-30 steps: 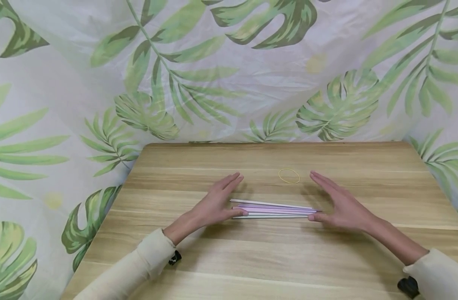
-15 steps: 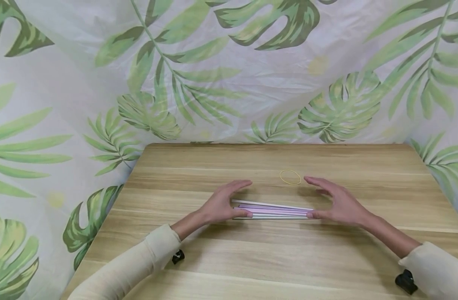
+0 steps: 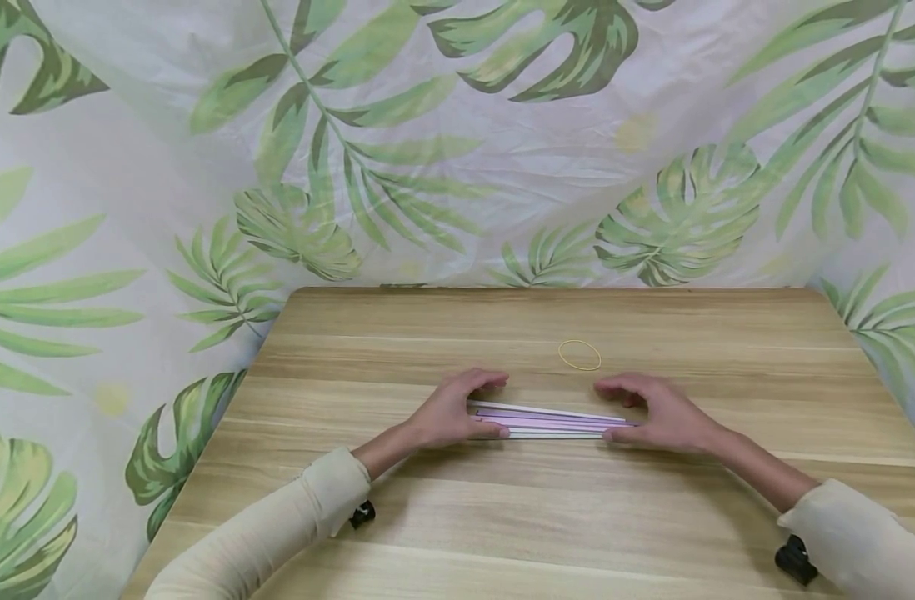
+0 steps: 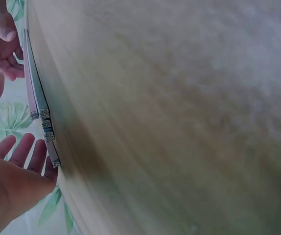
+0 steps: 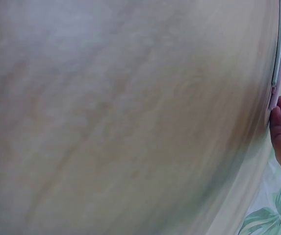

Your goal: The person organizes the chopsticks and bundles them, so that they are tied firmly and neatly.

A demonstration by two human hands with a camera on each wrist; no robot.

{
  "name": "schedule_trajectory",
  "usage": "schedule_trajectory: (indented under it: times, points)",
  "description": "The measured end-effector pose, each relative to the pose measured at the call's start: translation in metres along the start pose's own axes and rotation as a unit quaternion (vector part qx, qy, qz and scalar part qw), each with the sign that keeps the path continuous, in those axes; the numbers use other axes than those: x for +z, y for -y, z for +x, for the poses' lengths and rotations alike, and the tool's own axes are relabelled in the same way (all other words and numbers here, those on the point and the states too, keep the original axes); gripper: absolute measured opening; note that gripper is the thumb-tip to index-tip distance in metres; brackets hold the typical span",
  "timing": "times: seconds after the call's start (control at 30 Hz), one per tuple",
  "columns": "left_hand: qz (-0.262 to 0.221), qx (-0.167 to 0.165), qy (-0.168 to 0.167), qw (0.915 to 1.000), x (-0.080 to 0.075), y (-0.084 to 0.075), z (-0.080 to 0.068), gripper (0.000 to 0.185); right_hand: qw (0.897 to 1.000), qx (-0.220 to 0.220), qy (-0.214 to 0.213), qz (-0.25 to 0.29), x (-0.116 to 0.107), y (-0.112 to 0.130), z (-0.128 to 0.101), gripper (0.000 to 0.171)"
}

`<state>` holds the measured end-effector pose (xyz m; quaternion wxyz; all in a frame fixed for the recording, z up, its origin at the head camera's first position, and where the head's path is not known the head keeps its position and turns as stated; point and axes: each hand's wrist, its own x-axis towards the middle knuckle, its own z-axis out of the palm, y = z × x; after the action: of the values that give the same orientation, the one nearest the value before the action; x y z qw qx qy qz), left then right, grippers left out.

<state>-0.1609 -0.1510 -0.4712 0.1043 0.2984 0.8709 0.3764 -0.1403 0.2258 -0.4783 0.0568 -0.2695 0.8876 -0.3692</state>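
Note:
A loose bunch of long thin sticks (image 3: 547, 422), in purple, white and pale green, lies crosswise on the table in the head view. My left hand (image 3: 457, 410) is at its left end, thumb along the near side and fingers arched beyond. In the left wrist view the patterned ends of the sticks (image 4: 46, 125) are right by the fingertips of that hand, and the thumb stands well apart from the fingers. At the other end is my right hand (image 3: 669, 414), thumb by the near sticks and fingers bent on the far side. Its fingertips touch the stick ends in the right wrist view.
A thin yellow rubber band (image 3: 580, 355) lies behind the sticks, beyond the right fingertips. The wooden table (image 3: 547, 517) ends at the back against a leaf-patterned cloth (image 3: 427, 150). Both sleeves have a black device at the cuff.
Both hands have come inward along the sticks, and their fingers have bent from nearly straight to arched. The sticks stay in about the same place.

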Motion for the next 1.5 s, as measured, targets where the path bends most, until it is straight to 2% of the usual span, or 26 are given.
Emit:
schedule_trajectory:
  times: [0.2, 0.4, 0.77, 0.97, 1.3, 1.5]
  points:
    - [0.009, -0.003, 0.01, 0.9999, 0.001, 0.0, 0.0, 0.081, 1.0, 0.008, 0.029, 0.002, 0.001, 0.004, 0.004, 0.065]
    - [0.033, -0.009, 0.028, 0.999, 0.002, 0.0, 0.003, 0.079, 0.999, -0.003, 0.042, 0.002, 0.003, 0.005, 0.008, 0.062]
    - [0.061, -0.011, 0.047, 0.997, 0.002, -0.004, 0.004, 0.068, 0.998, -0.024, 0.054, -0.005, 0.006, 0.007, 0.009, 0.043]
    - [0.07, -0.003, 0.052, 0.9962, 0.003, -0.005, 0.005, 0.058, 0.998, -0.022, 0.053, 0.001, 0.007, 0.008, 0.009, 0.04]
    - [0.055, 0.006, 0.065, 0.9964, 0.006, -0.007, 0.006, 0.049, 0.999, 0.001, 0.052, 0.017, 0.008, 0.01, 0.008, 0.041]
    - [0.05, 0.014, 0.062, 0.9968, 0.005, -0.01, 0.006, 0.048, 0.999, 0.0, 0.046, 0.025, 0.008, 0.011, 0.008, 0.039]
